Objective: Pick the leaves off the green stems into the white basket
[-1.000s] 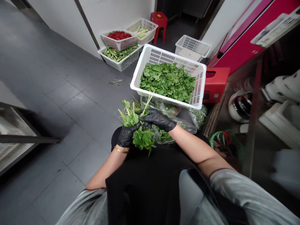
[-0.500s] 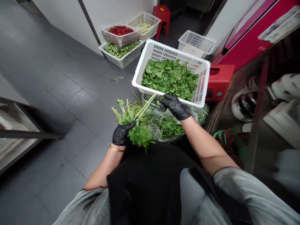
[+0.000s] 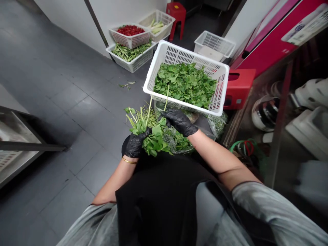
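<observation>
Both my hands wear black gloves. My left hand (image 3: 134, 144) is closed round a bunch of leafy green stalks (image 3: 150, 133), held over my black apron. My right hand (image 3: 179, 121) pinches a thin pale stem (image 3: 167, 97) that sticks up from the same bunch. Just beyond my hands stands a white plastic basket (image 3: 220, 99) filled with picked green leaves (image 3: 186, 83). Under the basket lies a clear plastic bag (image 3: 179, 141) with more greens in it.
Against the far wall stand white baskets of red chillies (image 3: 130, 30), green beans (image 3: 128, 53) and pale stalks (image 3: 156, 25), plus an empty basket (image 3: 214, 43). A red stool (image 3: 239, 89) sits right of the leaf basket. A metal shelf (image 3: 15, 143) is at left. Scraps (image 3: 126, 84) lie on the grey floor.
My right hand went out to the basket's near rim and has come back to the bunch, where it now pinches a stem. My left hand kept hold of the bunch.
</observation>
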{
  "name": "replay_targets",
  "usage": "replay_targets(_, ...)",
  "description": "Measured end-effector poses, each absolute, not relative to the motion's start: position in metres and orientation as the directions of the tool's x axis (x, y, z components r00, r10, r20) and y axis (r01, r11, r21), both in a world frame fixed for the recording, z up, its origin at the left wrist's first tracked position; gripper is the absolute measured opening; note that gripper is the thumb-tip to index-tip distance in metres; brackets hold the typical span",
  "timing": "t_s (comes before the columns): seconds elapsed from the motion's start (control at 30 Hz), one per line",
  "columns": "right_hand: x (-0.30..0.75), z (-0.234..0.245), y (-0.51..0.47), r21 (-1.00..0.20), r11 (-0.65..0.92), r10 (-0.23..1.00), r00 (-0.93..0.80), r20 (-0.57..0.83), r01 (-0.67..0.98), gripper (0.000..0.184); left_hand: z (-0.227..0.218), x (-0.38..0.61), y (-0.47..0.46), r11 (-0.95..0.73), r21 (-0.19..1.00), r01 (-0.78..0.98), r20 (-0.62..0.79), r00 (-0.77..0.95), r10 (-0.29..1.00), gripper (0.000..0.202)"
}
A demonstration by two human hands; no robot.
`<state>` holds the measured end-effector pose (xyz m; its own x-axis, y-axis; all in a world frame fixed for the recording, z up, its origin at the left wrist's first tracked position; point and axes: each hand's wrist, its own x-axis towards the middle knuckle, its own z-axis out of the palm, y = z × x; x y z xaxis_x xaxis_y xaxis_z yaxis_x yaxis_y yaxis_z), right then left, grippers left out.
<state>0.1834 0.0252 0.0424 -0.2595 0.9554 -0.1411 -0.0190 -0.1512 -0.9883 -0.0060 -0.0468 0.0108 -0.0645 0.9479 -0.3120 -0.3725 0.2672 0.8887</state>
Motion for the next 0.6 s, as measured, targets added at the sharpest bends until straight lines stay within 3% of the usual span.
replay_targets(0.1, 0.178, 0.038, 0.023, -0.983, -0.157, 0.966, -0.221, -0.133, -0.095, 0.046, 0.014, -0.005, -0.045, 0.238, 0.924, -0.301, -0.260, -0.032, 0.965, 0.048)
replay_targets(0.27, 0.170, 0.037, 0.011, -0.961, -0.275, 0.905, -0.343, -0.251, -0.021, 0.043, 0.008, -0.007, -0.043, 0.196, 0.961, -0.197, -0.213, -0.072, 0.974, 0.042)
replay_targets(0.4, 0.185, 0.042, 0.021, -0.959, -0.256, 0.847, -0.449, -0.284, 0.123, 0.039, 0.005, -0.013, -0.046, 0.246, 0.914, -0.324, -0.285, -0.079, 0.955, 0.041)
replay_targets(0.5, 0.196, 0.038, 0.035, -0.976, -0.118, 0.966, -0.207, -0.156, 0.186, 0.031, 0.011, -0.012, -0.048, 0.322, 0.807, -0.494, -0.381, -0.020, 0.924, 0.040)
replay_targets(0.6, 0.204, 0.029, 0.034, -0.985, -0.135, 0.991, -0.010, -0.136, 0.103, 0.027, 0.018, -0.008, -0.049, 0.356, 0.700, -0.619, -0.419, 0.048, 0.907, 0.036)
